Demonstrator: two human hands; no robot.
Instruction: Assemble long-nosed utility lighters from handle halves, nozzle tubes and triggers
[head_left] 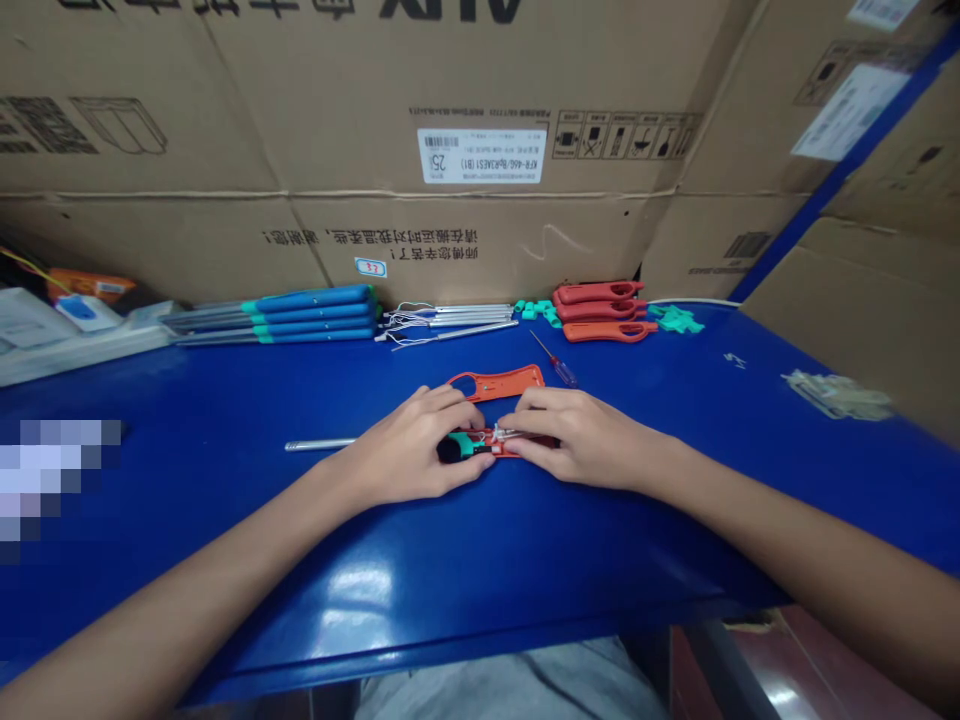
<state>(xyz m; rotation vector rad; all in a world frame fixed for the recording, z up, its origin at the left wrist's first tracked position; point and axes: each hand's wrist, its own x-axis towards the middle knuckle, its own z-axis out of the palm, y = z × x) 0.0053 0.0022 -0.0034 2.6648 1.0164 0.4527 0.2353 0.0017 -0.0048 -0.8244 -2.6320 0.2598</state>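
An orange lighter casing half (508, 452) lies in front of me with its inside up. A teal trigger (469, 440) and small white fittings (497, 433) sit in it. My left hand (427, 440) is closed around its left part, thumb on the near edge and fingers on the far edge. A silver metal tube (321, 444) sticks out to the left from under this hand. My right hand (574, 435) pinches a small whitish part over the casing's right side; the fingertips partly hide it. The other orange casing half (502, 384) lies just beyond my hands.
A purple-handled screwdriver (559, 367) lies behind my right hand. Along the back are blue long-nosed lighters (315, 315), metal tubes with wires (465, 322), orange casings (604, 312) and teal pieces (677, 319). Clear strips (836, 395) lie right. A cardboard wall (360, 120) closes the back.
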